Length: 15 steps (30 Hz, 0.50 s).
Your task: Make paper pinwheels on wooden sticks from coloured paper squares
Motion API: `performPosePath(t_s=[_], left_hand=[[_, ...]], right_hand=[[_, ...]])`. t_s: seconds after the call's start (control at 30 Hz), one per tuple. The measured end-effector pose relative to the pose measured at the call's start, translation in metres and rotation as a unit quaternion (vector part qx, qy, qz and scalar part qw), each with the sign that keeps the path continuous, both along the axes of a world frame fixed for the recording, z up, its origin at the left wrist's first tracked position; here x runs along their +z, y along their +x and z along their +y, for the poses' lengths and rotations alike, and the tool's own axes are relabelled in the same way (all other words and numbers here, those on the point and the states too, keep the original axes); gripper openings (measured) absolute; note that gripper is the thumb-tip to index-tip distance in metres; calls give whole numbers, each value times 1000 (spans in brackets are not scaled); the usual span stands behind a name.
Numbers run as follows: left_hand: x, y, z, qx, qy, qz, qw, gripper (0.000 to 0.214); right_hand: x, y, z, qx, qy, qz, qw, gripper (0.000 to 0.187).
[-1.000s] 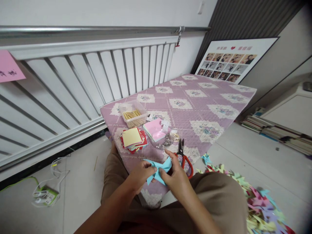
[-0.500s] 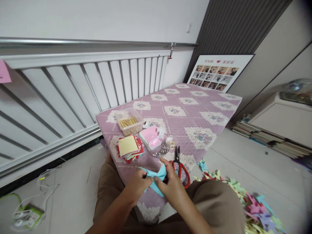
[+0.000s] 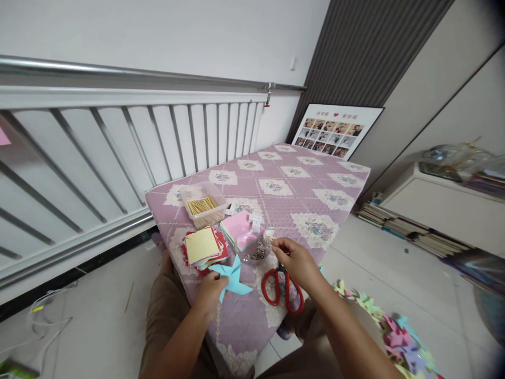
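The left hand (image 3: 211,288) is gripping a blue paper pinwheel (image 3: 233,275) by its lower edge, fingers curled closed on it. It is just left of the red-handled scissors (image 3: 282,290), which are lying on the purple quilted cover (image 3: 300,195). The right hand (image 3: 296,260) is hovering over the scissors' blades, thumb and forefinger pinching together and the other fingers loosely bent. I cannot tell whether anything is sitting in that pinch. Just beyond the scissors, a clear bag of shiny small pieces (image 3: 256,253) and pink paper sheets (image 3: 238,227) are lying. To the scissors' upper left, a stack of coloured squares (image 3: 201,246) and a clear box of wooden sticks (image 3: 203,205) are sitting. Far behind the scissors a photo board (image 3: 335,131) is leaning, its red heading too small to read.
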<state>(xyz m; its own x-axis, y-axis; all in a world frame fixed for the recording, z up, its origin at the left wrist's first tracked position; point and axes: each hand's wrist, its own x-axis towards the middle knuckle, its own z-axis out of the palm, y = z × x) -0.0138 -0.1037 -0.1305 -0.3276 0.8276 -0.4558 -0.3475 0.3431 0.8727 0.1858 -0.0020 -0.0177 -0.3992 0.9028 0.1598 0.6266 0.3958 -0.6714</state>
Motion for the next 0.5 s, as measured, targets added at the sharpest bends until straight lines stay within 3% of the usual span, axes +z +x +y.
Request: performPosePath(t_s=[0.13, 0.27, 0.5], left_hand=[[-7, -1, 0, 0, 9, -14, 1000, 16], [-12, -4, 0, -5, 15, -3, 1000, 16], [-10, -4, 0, -13, -3, 38, 999, 18]], right_hand=[[2, -23, 29, 38, 2, -106, 994, 14], [-5, -49, 48, 67, -26, -233, 970, 9], [-24, -85, 60, 59, -115, -362, 923, 27]])
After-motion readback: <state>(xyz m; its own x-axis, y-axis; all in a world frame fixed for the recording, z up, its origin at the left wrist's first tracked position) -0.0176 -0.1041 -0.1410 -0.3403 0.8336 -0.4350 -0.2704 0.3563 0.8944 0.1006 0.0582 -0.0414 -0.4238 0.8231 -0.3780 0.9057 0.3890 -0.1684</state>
